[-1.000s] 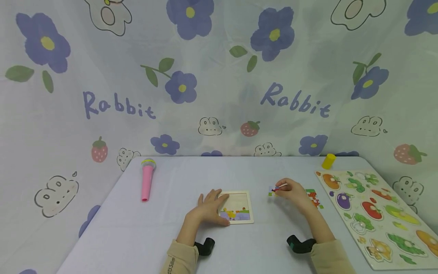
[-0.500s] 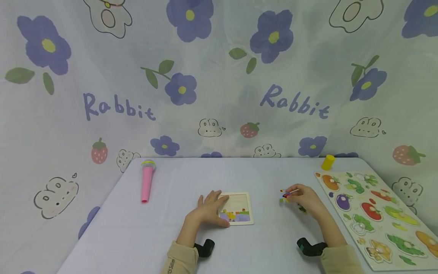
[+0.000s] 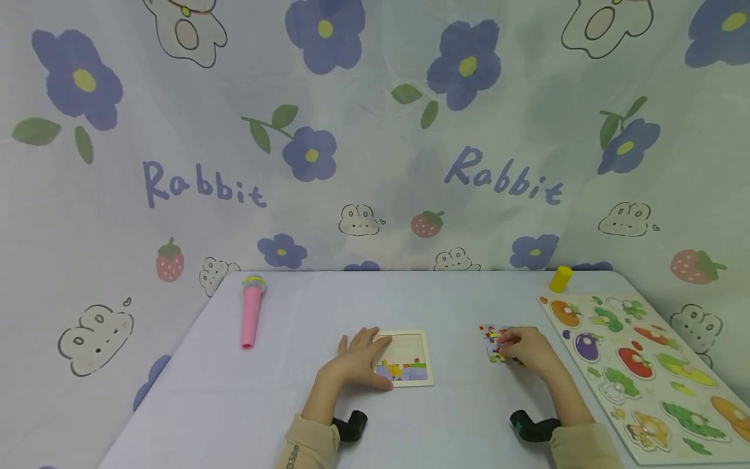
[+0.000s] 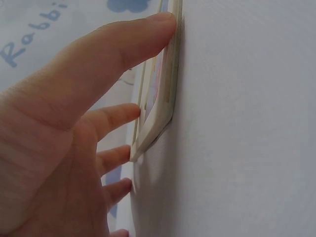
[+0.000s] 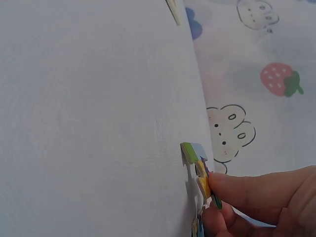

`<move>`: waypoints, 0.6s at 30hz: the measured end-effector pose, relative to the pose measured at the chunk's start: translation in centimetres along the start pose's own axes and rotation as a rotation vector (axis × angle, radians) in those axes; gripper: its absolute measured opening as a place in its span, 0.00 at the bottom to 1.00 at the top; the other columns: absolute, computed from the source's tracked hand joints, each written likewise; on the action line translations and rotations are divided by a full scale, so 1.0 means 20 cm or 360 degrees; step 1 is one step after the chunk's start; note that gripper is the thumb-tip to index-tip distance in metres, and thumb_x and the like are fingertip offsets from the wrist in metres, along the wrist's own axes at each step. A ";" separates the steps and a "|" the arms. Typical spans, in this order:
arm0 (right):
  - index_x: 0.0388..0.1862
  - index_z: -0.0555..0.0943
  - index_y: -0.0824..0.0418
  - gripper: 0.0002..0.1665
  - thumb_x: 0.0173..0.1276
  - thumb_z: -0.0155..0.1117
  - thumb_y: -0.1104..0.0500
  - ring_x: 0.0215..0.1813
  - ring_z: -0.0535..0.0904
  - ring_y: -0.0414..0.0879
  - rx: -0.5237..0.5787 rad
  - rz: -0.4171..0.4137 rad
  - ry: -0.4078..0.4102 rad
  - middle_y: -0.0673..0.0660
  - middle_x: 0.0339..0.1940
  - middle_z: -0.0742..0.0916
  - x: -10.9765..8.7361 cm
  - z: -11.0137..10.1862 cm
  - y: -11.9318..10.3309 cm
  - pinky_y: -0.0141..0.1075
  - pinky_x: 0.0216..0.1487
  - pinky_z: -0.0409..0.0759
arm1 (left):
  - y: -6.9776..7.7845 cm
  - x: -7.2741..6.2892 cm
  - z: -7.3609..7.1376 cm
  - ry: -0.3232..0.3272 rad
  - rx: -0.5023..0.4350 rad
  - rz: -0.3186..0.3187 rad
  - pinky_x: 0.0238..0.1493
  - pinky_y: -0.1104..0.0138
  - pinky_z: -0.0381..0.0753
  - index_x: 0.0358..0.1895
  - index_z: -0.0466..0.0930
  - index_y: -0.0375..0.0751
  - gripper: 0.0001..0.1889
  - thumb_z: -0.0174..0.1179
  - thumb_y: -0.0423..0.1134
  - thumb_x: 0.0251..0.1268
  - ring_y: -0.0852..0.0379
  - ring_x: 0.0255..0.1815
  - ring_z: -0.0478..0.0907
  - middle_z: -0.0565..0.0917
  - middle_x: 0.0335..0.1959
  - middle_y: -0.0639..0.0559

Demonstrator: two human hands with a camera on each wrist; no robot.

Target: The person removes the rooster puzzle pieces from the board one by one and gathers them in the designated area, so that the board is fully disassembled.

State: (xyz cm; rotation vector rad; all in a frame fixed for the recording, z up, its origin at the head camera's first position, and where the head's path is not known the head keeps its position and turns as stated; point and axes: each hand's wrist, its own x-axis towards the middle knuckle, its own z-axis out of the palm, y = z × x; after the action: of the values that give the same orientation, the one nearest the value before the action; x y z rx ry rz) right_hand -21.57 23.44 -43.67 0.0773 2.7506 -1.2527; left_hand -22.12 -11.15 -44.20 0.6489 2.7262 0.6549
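Observation:
My left hand [image 3: 354, 361] rests with spread fingers at the left side of a small wooden puzzle tray [image 3: 430, 365]. In the left wrist view, the thumb [image 4: 158, 27] presses the tray's edge while other fingertips touch its side. Joined purple, yellow and green pieces [image 3: 404, 371] fill the tray's lower part; bare wood shows above. To the right, my right hand [image 3: 530, 350] pinches a colourful jigsaw piece [image 5: 195, 152] between thumb and fingers, low over the table. Several other jigsaw pieces [image 3: 489, 330] lie beside and under that hand, partly hidden by it.
At the right lies a large vegetable peg board [image 3: 644, 384], with a yellow cylinder [image 3: 560, 279] behind it. A pink toy microphone [image 3: 250, 316] lies at the left. A printed rabbit-and-flower cloth [image 3: 375, 130] hangs behind the table.
My right hand has moved right and slightly down with the jigsaw piece, back over the other pieces. The left hand has stayed on the tray.

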 end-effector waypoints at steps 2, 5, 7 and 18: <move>0.38 0.79 0.71 0.11 0.56 0.63 0.67 0.32 0.72 0.46 -0.0037 0.0001 0.0015 0.56 0.28 0.79 0.00 0.00 0.00 0.35 0.30 0.71 | 0.00 0.00 0.00 0.0001 -0.0003 0.0001 0.65 0.37 0.37 0.67 0.62 0.43 0.46 0.72 0.52 0.41 0.38 0.72 0.45 0.55 0.70 0.40; 0.37 0.80 0.70 0.11 0.55 0.63 0.66 0.32 0.72 0.46 -0.0107 0.0000 0.0029 0.55 0.28 0.79 0.00 0.00 0.00 0.35 0.29 0.70 | 0.00 0.00 0.00 0.0002 -0.0002 0.0003 0.64 0.37 0.38 0.67 0.63 0.43 0.45 0.72 0.52 0.41 0.38 0.72 0.46 0.55 0.70 0.40; 0.37 0.80 0.70 0.11 0.55 0.63 0.66 0.32 0.72 0.47 -0.0171 -0.0017 0.0045 0.55 0.28 0.79 0.00 0.00 0.00 0.35 0.29 0.70 | 0.01 0.00 0.00 0.0003 0.0005 0.0002 0.64 0.37 0.38 0.67 0.63 0.43 0.45 0.72 0.52 0.41 0.38 0.72 0.46 0.55 0.70 0.40; 0.43 0.79 0.66 0.13 0.60 0.63 0.62 0.38 0.76 0.50 -0.0105 -0.0108 0.0177 0.57 0.34 0.81 0.02 0.04 -0.04 0.34 0.30 0.73 | 0.01 0.00 0.00 -0.0002 0.0012 -0.0004 0.65 0.37 0.38 0.67 0.63 0.43 0.45 0.72 0.52 0.42 0.37 0.72 0.46 0.55 0.70 0.40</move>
State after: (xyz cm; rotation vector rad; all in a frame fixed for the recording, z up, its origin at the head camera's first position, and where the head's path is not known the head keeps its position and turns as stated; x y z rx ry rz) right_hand -21.89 22.31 -43.69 0.0498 2.9102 -1.2074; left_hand -22.03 -11.07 -44.08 0.6472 2.7290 0.6434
